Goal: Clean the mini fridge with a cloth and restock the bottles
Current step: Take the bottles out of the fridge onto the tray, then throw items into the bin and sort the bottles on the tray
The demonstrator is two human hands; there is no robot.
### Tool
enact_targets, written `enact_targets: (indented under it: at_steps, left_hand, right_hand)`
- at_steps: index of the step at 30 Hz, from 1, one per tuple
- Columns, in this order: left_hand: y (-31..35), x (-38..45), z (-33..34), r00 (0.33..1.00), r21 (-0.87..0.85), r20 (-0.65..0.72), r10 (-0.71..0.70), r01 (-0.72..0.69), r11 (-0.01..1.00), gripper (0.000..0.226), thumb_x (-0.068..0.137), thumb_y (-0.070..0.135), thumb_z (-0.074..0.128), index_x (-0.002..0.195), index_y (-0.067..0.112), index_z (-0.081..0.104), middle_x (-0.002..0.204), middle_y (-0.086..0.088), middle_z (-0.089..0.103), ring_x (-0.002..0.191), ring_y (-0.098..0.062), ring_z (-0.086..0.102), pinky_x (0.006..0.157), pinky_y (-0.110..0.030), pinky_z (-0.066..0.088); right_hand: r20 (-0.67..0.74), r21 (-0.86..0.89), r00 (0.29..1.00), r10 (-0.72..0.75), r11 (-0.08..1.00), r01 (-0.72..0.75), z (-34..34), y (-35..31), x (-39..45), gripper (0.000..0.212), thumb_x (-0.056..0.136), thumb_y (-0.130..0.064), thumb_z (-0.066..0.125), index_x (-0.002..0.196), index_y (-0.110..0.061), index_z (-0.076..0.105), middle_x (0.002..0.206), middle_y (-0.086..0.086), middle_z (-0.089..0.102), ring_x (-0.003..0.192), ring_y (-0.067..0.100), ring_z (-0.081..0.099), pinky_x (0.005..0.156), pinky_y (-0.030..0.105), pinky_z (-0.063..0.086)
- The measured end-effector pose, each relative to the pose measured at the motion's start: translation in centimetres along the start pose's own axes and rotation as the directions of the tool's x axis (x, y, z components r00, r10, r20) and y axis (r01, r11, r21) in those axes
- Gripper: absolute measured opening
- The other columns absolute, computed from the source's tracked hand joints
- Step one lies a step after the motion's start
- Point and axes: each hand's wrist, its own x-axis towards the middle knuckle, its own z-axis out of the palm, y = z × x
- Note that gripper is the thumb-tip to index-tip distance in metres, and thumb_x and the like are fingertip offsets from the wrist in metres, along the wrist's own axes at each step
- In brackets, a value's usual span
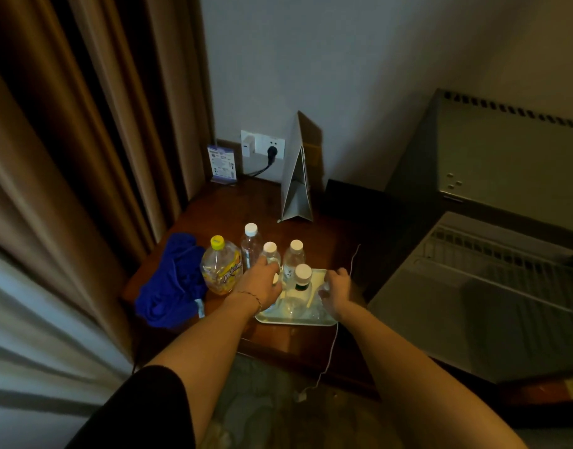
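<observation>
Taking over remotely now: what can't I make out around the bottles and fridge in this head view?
- Right hand: its grip is blurred over the tray.
- Left hand covers the bottles behind it.
- Mini fridge interior: dark, cut off by the right edge.
- Small sign: text too small to read.

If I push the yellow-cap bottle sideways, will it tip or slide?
The yellow-cap bottle looks wide and squat, so it will probably slide rather than tip. It seems nearly full, hence fairly heavy. The blue cloth beside it may block a leftward push.
</observation>
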Motion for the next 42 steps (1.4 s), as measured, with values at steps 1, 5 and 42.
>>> enact_targets:
  at_steps: [1, 5, 42]
  left_hand:
    - [0.1, -0.2, 0.1, 1.0, -0.005, -0.006, -0.002, 0.002, 1.0, 0.031, 0.095, 0.03, 0.057, 0.12, 0.013, 0.054, 0.13, -0.011, 0.044, 0.103, -0.036, 0.057, 0.089, -0.043, 0.049]
    - [0.7, -1.5, -0.2, 0.999, -0.026, -0.034, 0.001, -0.002, 1.0, 0.031, 0.092, 0.029, 0.059, 0.119, 0.014, 0.055, 0.133, -0.009, 0.043, 0.105, -0.034, 0.057, 0.091, -0.044, 0.05]
    - [33.3, -32.0, 14.2, 0.8, -0.056, 0.132, 0.586, -0.584, 0.81, 0.023, 0.087, 0.028, 0.061, 0.105, 0.014, 0.06, 0.105, -0.004, 0.048, 0.087, -0.027, 0.059, 0.084, -0.042, 0.053]
  right_hand:
    - [0.006, -0.026, 1.0, -0.023, 0.999, 0.024, -0.2, -0.1, -0.5, 0.035, 0.102, -0.012, 0.049, 0.135, -0.001, 0.048, 0.138, 0.018, 0.046, 0.112, 0.032, 0.051, 0.064, 0.007, 0.041]
    - [-0.004, -0.017, 0.995, -0.097, 0.995, 0.097, -1.0, 0.8, -3.0, 0.037, 0.101, -0.02, 0.053, 0.137, -0.011, 0.046, 0.137, 0.009, 0.04, 0.113, 0.028, 0.052, 0.092, 0.025, 0.049]
    - [-0.342, 0.211, 0.897, 0.28, 0.953, -0.217, -3.3, 27.7, -46.9, 0.03, 0.091, -0.024, 0.063, 0.115, -0.006, 0.062, 0.117, 0.015, 0.054, 0.106, 0.034, 0.057, 0.088, 0.037, 0.048]
